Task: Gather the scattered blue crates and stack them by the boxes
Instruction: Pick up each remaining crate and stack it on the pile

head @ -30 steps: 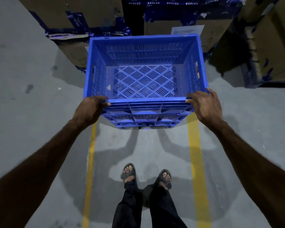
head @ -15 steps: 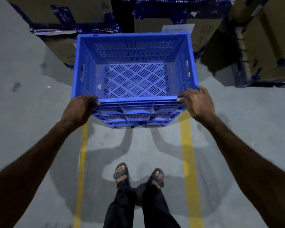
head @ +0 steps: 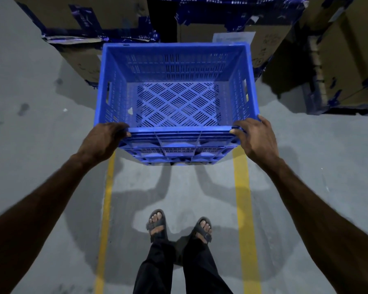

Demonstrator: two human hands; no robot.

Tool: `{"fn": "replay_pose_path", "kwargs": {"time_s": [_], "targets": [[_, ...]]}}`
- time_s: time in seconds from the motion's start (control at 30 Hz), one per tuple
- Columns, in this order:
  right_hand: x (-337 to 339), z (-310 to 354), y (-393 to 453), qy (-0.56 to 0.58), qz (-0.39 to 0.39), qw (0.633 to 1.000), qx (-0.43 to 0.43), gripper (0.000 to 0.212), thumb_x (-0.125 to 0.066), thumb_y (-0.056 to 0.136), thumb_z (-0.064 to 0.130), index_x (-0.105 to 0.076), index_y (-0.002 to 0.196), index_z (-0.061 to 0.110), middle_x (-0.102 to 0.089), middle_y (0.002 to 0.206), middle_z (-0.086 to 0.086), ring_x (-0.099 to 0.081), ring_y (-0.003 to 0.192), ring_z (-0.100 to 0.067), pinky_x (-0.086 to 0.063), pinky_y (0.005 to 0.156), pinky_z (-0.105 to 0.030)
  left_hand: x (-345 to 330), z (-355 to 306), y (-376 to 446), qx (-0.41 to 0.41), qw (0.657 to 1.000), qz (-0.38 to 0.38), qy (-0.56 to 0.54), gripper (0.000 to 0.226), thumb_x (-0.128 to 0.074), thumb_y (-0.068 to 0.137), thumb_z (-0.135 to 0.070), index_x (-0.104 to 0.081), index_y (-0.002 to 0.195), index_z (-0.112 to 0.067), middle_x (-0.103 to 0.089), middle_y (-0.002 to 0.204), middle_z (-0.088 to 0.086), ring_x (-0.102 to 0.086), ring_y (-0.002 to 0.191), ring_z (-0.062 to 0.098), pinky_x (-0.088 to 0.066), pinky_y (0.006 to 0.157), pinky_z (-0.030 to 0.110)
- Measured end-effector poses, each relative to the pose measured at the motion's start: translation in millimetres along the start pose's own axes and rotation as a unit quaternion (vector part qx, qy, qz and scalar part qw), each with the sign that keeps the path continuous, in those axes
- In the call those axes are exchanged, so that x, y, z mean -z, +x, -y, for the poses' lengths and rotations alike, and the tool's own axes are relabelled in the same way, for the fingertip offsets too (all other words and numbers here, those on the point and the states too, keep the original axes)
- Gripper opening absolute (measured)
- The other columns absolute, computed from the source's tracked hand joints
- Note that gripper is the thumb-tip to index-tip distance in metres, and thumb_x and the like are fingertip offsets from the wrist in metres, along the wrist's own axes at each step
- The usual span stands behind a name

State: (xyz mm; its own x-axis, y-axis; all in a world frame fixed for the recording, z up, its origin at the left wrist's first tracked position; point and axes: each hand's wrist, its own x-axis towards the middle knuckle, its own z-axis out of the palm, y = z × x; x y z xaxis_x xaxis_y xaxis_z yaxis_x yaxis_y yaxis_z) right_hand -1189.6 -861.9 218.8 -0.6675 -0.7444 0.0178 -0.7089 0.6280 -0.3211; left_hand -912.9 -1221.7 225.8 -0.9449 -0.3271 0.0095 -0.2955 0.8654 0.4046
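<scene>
My left hand (head: 103, 139) and right hand (head: 256, 137) grip the near rim of the empty blue crate (head: 176, 98), fingers curled round it, held above the floor (head: 30, 145) before cardboard boxes (head: 89, 15).

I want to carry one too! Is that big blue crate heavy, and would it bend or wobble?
Probably light for its size: the blue crate is empty, its walls and floor slotted. It looks stiff, its ribbed rim straight where the left hand and right hand grip it. Being wide, it likely needs two hands.
</scene>
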Motion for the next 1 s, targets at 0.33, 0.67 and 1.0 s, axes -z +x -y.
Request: {"fn": "replay_pose_path", "kwargs": {"time_s": [0.33, 0.67, 1.0], "targets": [[-13.5, 3.3, -9.1, 0.006, -0.037, 0.999, -0.009, 0.04, -0.044, 0.105, 0.042, -0.068, 0.121, 0.014, -0.072, 0.114, -0.004, -0.062, 0.112, -0.025, -0.026, 0.118, -0.044, 5.7, 3.7, 1.8, -0.002, 1.0, 0.014, 0.008, 0.035, -0.05, 0.099, -0.037, -0.07, 0.111, -0.011, -0.075, 0.1, 0.017, -0.071, 0.085, 0.037, -0.056, 0.074, 0.043], [-14.1, -0.3, -8.1, 0.008, -0.042, 0.999, -0.012, 0.029, -0.052, 0.104, 0.036, -0.068, 0.12, 0.017, -0.072, 0.113, -0.002, -0.061, 0.113, -0.023, -0.025, 0.116, -0.041, 1.4, -0.4, 0.3, 0.0, 1.0, 0.0, 0.009, 0.034, -0.05, 0.097, -0.028, -0.07, 0.114, -0.005, -0.074, 0.103, 0.017, -0.071, 0.087, 0.037, -0.056, 0.077, 0.043], [-6.4, -3.7, -4.5, 0.012, -0.055, 0.998, -0.007, 0.029, -0.057, 0.102, 0.04, -0.071, 0.114, 0.017, -0.073, 0.11, -0.004, -0.063, 0.106, -0.025, -0.039, 0.107, -0.046, 3.2, 1.3, 3.7, 0.056, 0.998, -0.023, -0.018, 0.048, -0.055, 0.099, -0.054, -0.07, 0.121, -0.013, -0.075, 0.111, 0.01, -0.069, 0.097, 0.028, -0.054, 0.086, 0.039]]}}
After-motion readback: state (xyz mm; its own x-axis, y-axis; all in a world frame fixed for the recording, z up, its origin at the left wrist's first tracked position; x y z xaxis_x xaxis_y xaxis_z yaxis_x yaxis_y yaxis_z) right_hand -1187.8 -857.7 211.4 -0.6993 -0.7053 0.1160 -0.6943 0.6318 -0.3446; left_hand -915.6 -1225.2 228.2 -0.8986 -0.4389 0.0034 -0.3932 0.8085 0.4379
